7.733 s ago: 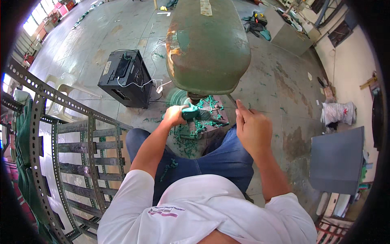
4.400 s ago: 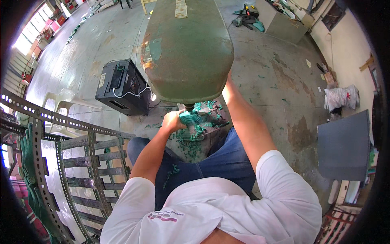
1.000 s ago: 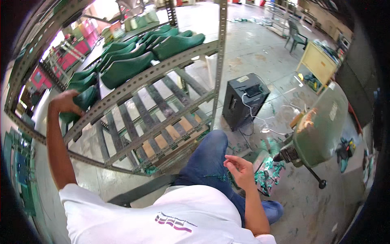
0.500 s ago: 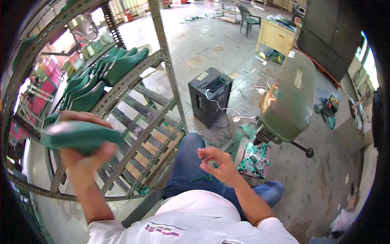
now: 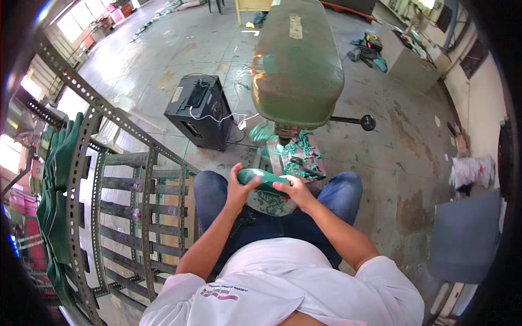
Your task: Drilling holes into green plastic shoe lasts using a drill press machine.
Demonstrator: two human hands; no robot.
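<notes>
A green shoe last (image 5: 267, 181) with a glossy surface lies across between my two hands, above my lap. My left hand (image 5: 237, 190) is closed around its left end, and my right hand (image 5: 297, 192) grips its right end. Just beyond stands a drill press (image 5: 299, 65) with a worn green housing, its chuck (image 5: 285, 139) pointing down. Green shavings (image 5: 304, 149) cover the machine's base, and more lie on a round plate (image 5: 280, 211) directly below the last. A blurred green shape (image 5: 263, 132) shows left of the chuck; I cannot make it out.
On my left a perforated metal rack (image 5: 149, 217) holds several green shoe lasts (image 5: 62, 179) along its outer side. A black box-shaped speaker (image 5: 198, 117) with a white cable stands ahead to the left. The press's lever knob (image 5: 368, 123) sticks out rightward. A grey panel (image 5: 465, 236) is at far right.
My left hand has carried the shoe last from beside the rack to in front of me. My right hand, empty before, now holds it too. The view has swung rightward to face the drill press.
</notes>
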